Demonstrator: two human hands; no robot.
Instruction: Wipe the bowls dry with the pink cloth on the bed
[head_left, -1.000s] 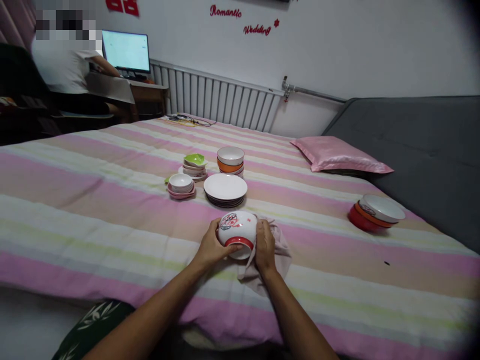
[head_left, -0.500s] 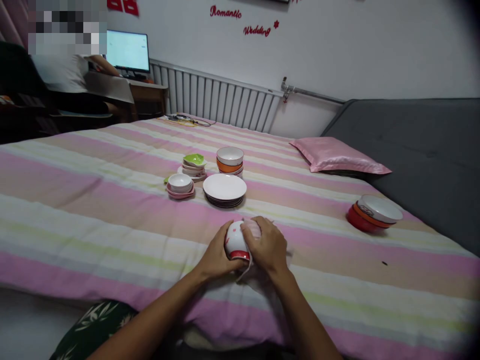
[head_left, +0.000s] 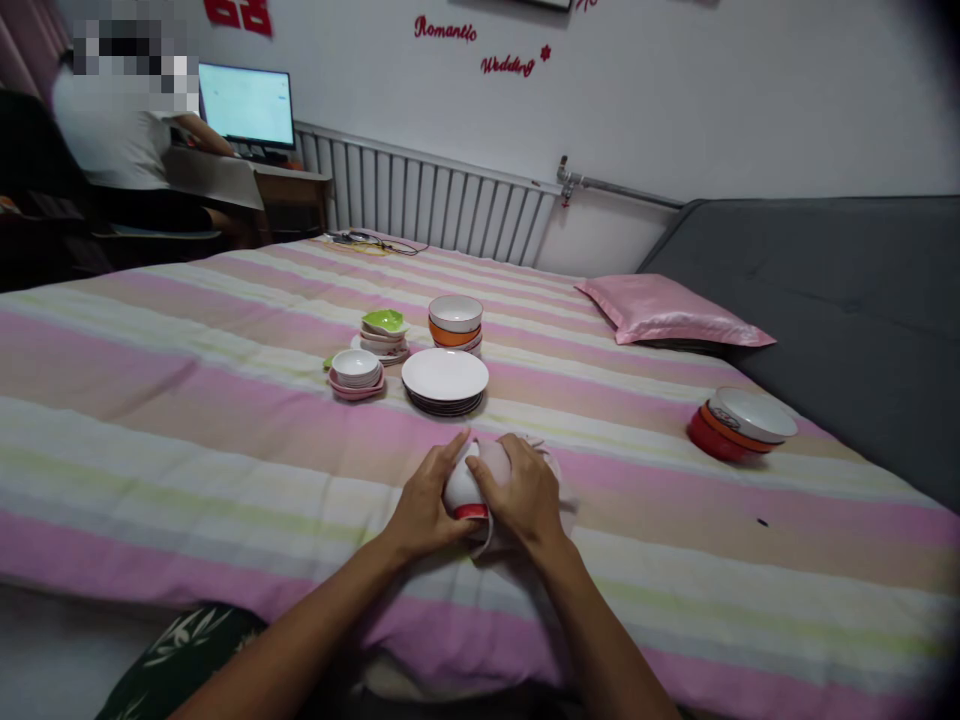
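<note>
The left hand (head_left: 429, 508) is curling around the left side of a white bowl (head_left: 460, 490), its fingers bent partway and its thumb lying beside the red band, while the right hand (head_left: 531, 495) is pressing a pale cloth (head_left: 495, 460) against the bowl's right side, its fingers half bent over the fabric. The bowl is sitting between the two hands, partly hidden by them; whether it is touching the striped bedspread (head_left: 187, 430) below cannot be told. Just beyond the hands, a stack of plates (head_left: 445, 375) is resting on the bedspread, with a stack of bowls (head_left: 455, 318) standing behind it. Ahead and left of the hands, a pile of small white dishes (head_left: 356, 370) is standing near a pile topped by a green dish (head_left: 384, 321). Well off to the right, nested bowls (head_left: 739, 425) in red, orange and white are resting, and a pink pillow (head_left: 671, 308) is lying farther away.
</note>
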